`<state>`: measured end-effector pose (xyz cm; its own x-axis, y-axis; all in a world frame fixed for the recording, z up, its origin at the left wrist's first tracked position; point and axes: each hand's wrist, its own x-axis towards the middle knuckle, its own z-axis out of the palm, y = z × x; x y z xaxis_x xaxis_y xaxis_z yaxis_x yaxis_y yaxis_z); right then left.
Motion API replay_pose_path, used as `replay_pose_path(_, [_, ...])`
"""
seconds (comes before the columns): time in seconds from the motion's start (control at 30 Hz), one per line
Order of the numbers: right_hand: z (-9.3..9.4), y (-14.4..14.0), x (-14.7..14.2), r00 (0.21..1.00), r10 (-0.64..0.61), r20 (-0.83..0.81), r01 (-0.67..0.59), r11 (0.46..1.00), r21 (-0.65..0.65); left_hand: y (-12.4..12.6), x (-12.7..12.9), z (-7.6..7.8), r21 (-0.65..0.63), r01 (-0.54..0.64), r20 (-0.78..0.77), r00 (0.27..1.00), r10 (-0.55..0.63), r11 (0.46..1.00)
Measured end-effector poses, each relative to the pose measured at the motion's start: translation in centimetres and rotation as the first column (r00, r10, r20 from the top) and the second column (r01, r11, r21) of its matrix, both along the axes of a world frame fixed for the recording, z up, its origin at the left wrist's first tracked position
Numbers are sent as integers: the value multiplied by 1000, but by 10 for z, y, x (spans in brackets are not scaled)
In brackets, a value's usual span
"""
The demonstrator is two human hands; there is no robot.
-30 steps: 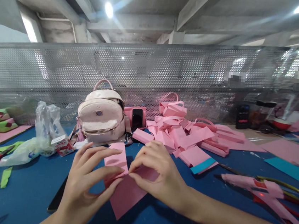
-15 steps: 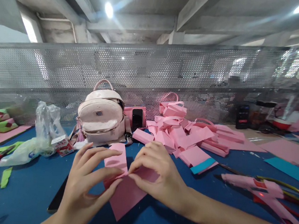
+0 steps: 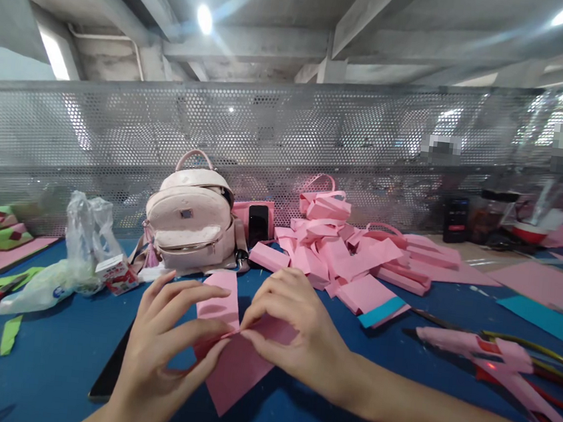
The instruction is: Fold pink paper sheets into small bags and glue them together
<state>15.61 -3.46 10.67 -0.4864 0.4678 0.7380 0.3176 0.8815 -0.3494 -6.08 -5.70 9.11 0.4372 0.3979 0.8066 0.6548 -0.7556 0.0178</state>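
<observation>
On the blue table, a pink paper sheet is pinched at its fold by the left hand and right hand, fingertips closed on it; a pink backpack stands behind.

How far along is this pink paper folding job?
Done: a pile of folded pink pieces lies behind the hands. In hand: left hand and right hand pinch a fold in one pink paper sheet. Left: flat pink sheets lie unfolded at right.
</observation>
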Motion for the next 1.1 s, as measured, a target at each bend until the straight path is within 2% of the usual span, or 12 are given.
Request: replay_pose_path(1.1, [-1,2,0,1000,-11,26,11,1000,-11,0,2,-4,-34,-11,14,1000,11,999])
